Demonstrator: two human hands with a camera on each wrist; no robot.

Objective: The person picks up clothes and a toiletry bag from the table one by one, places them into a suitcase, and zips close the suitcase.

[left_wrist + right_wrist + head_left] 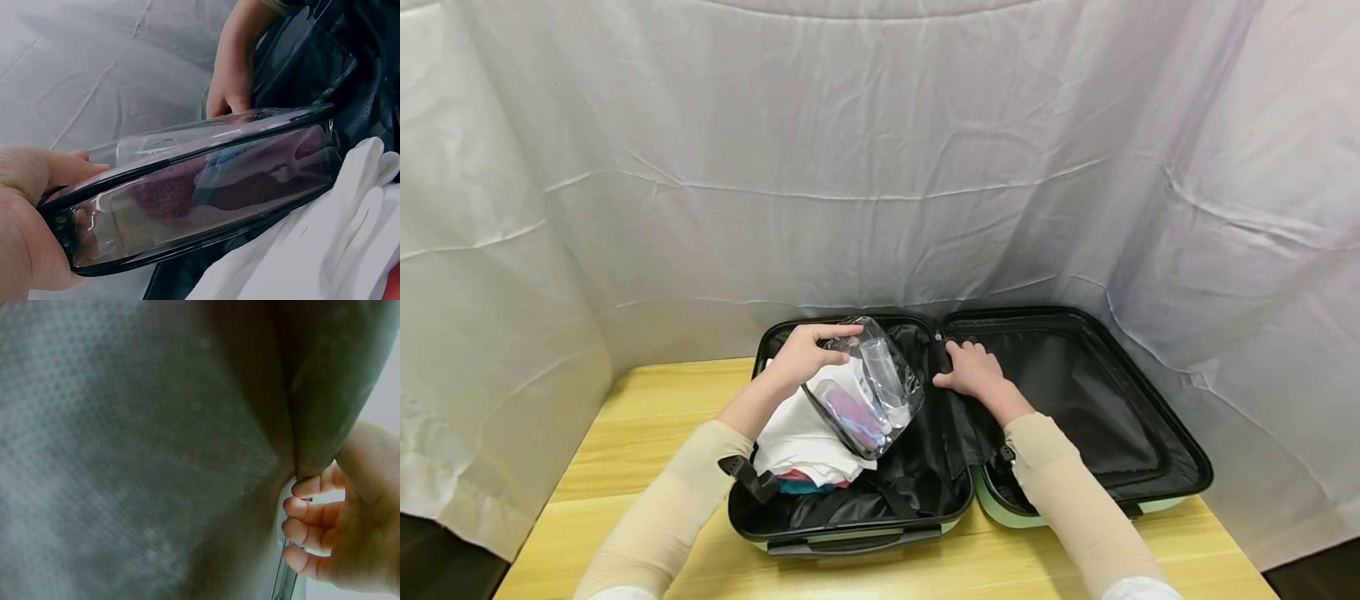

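My left hand (805, 358) grips one end of a clear plastic zip bag (891, 379) with black edging. A clear bottle and folded purple and blue cloth show inside it. The bag is tilted over the left half of an open suitcase (850, 533), above folded white clothing (793, 429). In the left wrist view, thumb and fingers wrap the end of the bag (206, 194). My right hand (976, 371) is at the suitcase's middle, holding the edge of a black lining flap (966, 429). Its fingers (306, 531) curl at that edge; the thumb is hidden behind the fabric (156, 456).
The suitcase's right half (1090, 392) lies open with a black lining and pale green shell. Red and blue cloth (805, 485) shows beneath the white clothing. A wooden table (647, 450) carries the suitcase. Grey-white curtains (850, 167) hang behind and at both sides.
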